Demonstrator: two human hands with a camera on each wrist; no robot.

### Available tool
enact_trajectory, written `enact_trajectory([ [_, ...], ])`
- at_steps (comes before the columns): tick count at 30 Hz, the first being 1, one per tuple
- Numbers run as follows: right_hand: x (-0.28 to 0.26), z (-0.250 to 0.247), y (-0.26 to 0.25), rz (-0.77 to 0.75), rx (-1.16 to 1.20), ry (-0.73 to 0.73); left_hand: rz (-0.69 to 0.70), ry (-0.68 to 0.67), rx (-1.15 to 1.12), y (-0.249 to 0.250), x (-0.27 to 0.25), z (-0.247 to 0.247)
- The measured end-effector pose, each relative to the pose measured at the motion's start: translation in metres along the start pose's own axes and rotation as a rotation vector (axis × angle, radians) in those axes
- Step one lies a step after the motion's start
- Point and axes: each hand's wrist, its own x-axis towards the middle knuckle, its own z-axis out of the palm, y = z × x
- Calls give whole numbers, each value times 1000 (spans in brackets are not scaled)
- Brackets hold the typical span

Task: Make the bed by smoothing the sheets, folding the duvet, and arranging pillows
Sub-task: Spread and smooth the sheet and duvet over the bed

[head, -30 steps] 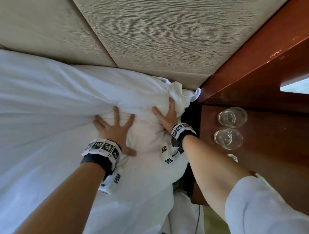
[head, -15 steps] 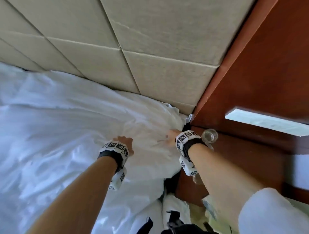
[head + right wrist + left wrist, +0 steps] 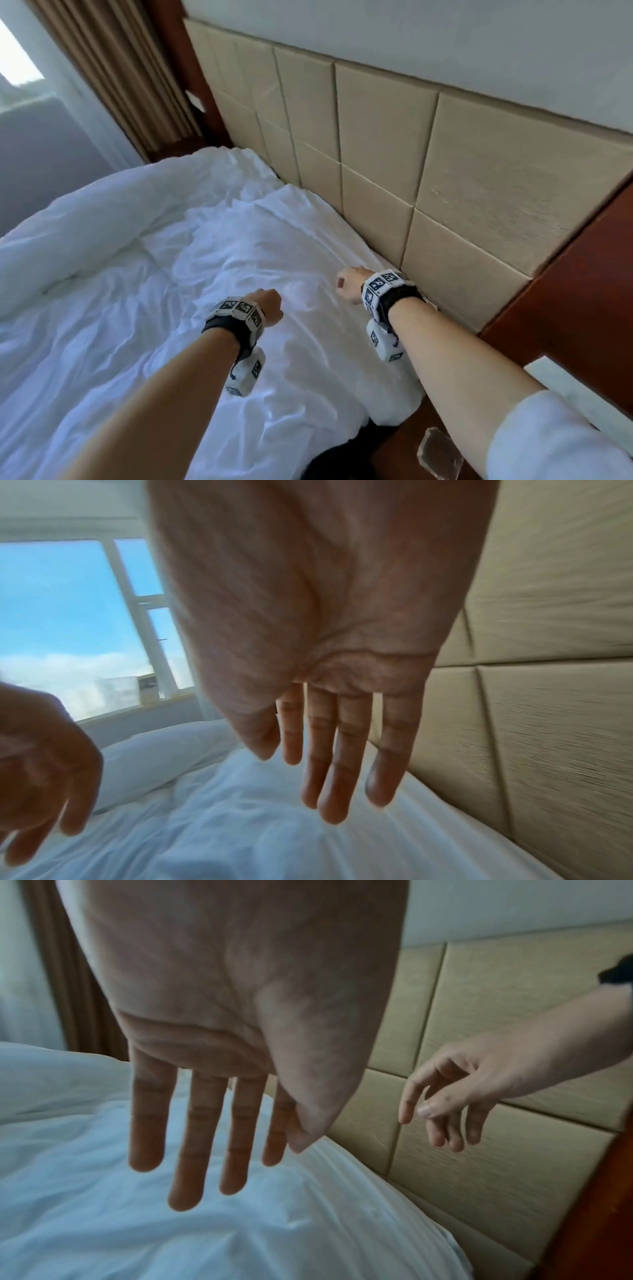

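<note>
A wrinkled white sheet point(image 3: 239, 274) covers the head of the bed, and a bunched white duvet point(image 3: 85, 219) lies along its far left side. Both my hands hover just above the sheet near the headboard and hold nothing. The left hand point(image 3: 270, 305) hangs palm down; in the left wrist view its fingers point(image 3: 205, 1137) are straight over the sheet point(image 3: 103, 1218). The right hand point(image 3: 349, 284) is closer to the headboard, with its fingers point(image 3: 335, 750) straight and together. The sheet's near right corner point(image 3: 394, 394) drops beside the nightstand.
A beige padded headboard point(image 3: 376, 154) runs along the right of the bed. A red-brown wooden panel and nightstand point(image 3: 565, 308) stand at the right, with a clear glass point(image 3: 442, 455) at the bottom edge. A brown curtain point(image 3: 120, 85) and a window point(image 3: 68, 615) lie beyond the bed.
Both hands have lifted off the white bedding at the corner by the nightstand. The head view has swung up and left, now showing the whole head of the bed.
</note>
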Motion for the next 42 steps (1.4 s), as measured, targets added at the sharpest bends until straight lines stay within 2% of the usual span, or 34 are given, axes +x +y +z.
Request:
enact_trajectory([
  [4, -22, 9, -74, -134, -96, -28, -125, 24, -104, -59, -68, 21],
  [8, -42, 41, -146, -244, -213, -87, -251, 54, -261, -117, -141, 60],
  [15, -119, 149, -273, -449, -289, -208, -480, 76, -428, -196, -292, 177],
  [21, -190, 253, -337, -556, -352, -315, -612, 34, -592, -235, -412, 292],
  [24, -216, 296, -366, -563, -431, -383, -670, -19, -655, -250, -462, 346],
  [29, -244, 349, -429, -631, -510, -422, -763, -28, -754, -284, -517, 401],
  [34, -243, 393, -509, -700, -581, -444, -858, 52, -793, -339, -550, 436],
  [38, -241, 442, -593, -758, -671, -488, -926, 83, -800, -396, -580, 458],
  [42, -257, 483, -687, -918, -590, -483, -1017, 98, -821, -460, -615, 466],
])
